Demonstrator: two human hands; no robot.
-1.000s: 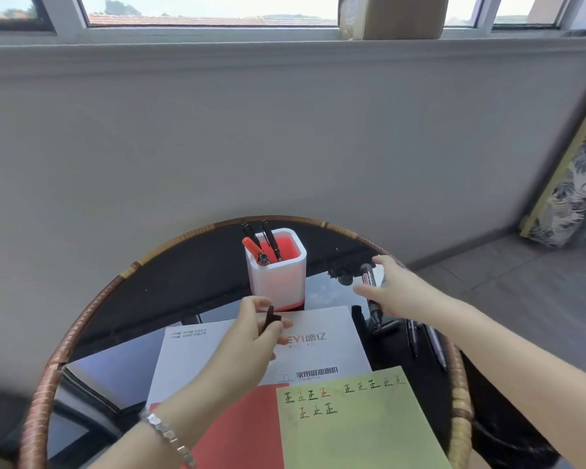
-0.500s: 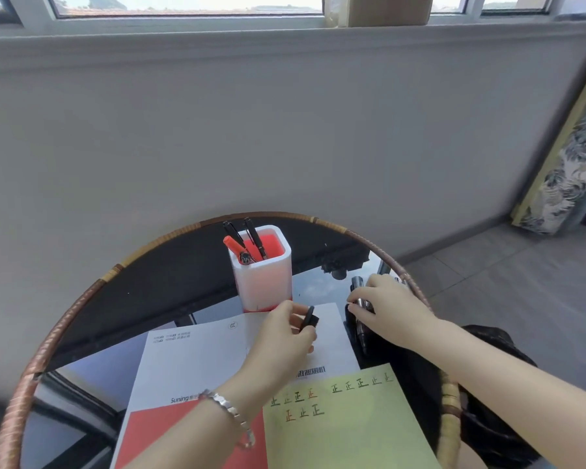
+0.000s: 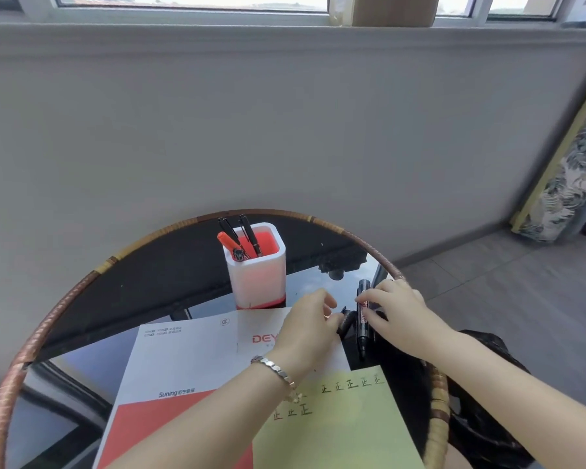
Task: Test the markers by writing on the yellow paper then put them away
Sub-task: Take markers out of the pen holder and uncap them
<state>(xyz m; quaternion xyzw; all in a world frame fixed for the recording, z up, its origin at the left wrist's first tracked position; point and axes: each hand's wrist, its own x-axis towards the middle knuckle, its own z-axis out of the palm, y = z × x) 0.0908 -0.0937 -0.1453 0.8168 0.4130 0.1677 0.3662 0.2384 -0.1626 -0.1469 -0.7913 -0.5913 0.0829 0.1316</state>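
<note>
since a second ago both hands have come down and closed in on one spot at the right of the table: the left hand (image 3: 307,328) has moved right from in front of the pen holder (image 3: 256,282), and the right hand (image 3: 398,311) has pulled in from its reach.

head view: the right hand rests over a black marker (image 3: 363,330) lying flat on the glass near the rattan table rim (image 3: 435,384), fingertips curled onto its barrel in a light pinch. its tapered end points toward the person. the left hand is curled, and its fingertips appear to pinch a small dark cap (image 3: 346,322) just beside the marker; the contact itself is partly hidden. the yellow paper (image 3: 339,431) lies nearer the person, partly on a white and red booklet (image 3: 183,360), with two rows of test characters already on it. tested markers stand in the pen holder.

step in hand, as judged: lift this marker for its test.
- grip the barrel at mid-length so it cannot roll on the glass.
- keep the cap held for refitting.
- write in bare space on the yellow paper, clear of the existing marks.
</note>
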